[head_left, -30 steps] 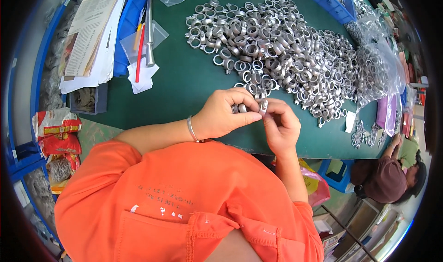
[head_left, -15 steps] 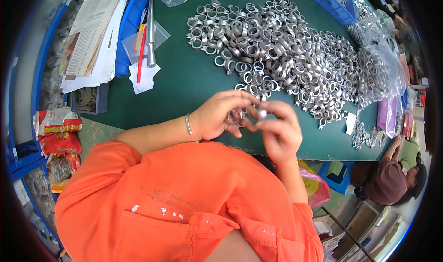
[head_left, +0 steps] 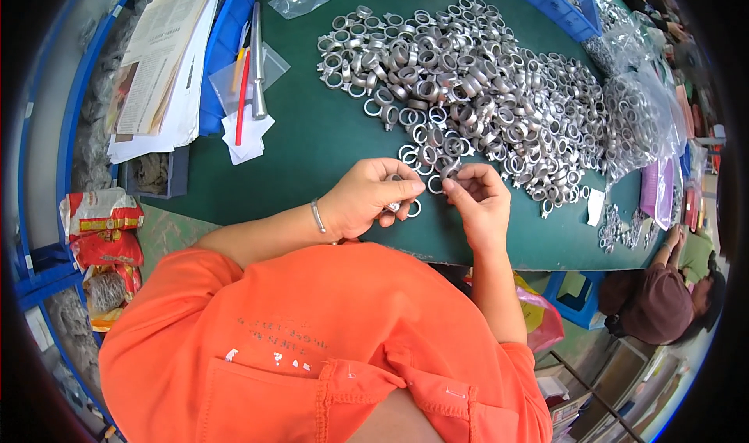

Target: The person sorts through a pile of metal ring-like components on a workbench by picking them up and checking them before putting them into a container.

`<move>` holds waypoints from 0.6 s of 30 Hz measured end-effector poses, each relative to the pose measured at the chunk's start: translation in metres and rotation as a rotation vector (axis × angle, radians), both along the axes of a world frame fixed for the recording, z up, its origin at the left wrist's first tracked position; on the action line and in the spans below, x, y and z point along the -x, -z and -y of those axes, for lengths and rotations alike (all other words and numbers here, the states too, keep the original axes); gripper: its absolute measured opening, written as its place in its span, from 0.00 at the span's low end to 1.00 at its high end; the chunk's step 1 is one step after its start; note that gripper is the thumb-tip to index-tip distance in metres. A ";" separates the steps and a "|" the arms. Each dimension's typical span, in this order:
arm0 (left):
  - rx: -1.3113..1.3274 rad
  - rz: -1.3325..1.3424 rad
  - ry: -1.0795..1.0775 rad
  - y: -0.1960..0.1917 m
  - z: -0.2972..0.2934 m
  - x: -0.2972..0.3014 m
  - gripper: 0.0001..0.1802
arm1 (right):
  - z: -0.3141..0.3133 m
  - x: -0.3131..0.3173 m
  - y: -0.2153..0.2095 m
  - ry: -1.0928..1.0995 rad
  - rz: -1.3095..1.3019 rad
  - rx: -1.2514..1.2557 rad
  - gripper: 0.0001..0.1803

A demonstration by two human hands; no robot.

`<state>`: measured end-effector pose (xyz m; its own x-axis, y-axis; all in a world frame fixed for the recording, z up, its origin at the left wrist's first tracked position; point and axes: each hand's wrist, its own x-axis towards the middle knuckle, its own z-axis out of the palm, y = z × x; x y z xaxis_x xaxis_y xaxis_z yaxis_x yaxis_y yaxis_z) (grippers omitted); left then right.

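Observation:
A heap of grey metal rings [head_left: 476,76] spreads over the green tabletop [head_left: 289,123], many of them with a small raised head. At its near edge, my left hand [head_left: 363,200] is curled closed around a few metal rings [head_left: 413,207], mostly covered by the fingers. My right hand [head_left: 482,205] pinches a single metal ring [head_left: 450,170] between thumb and fingers, right beside the loose rings. A small gap separates the two hands.
To the left, papers [head_left: 160,76] rest on a blue bin [head_left: 222,72], beside a red pencil [head_left: 243,100] and a tapered metal rod [head_left: 258,69]. A blue tray [head_left: 546,6] and a clear bag of rings [head_left: 640,119] stand right. A co-worker [head_left: 659,303] sits at the far right.
My hands have moved apart; they were together over the rings. The right hand now pinches a ring at the heap's edge, and the left has curled its fingers in.

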<state>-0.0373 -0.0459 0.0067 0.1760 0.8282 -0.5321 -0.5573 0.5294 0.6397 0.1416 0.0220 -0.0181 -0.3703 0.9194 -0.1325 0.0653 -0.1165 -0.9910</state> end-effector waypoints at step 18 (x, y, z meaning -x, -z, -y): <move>-0.235 -0.329 0.103 -0.013 -0.005 -0.013 0.07 | 0.018 0.008 -0.023 -0.017 -0.191 0.041 0.09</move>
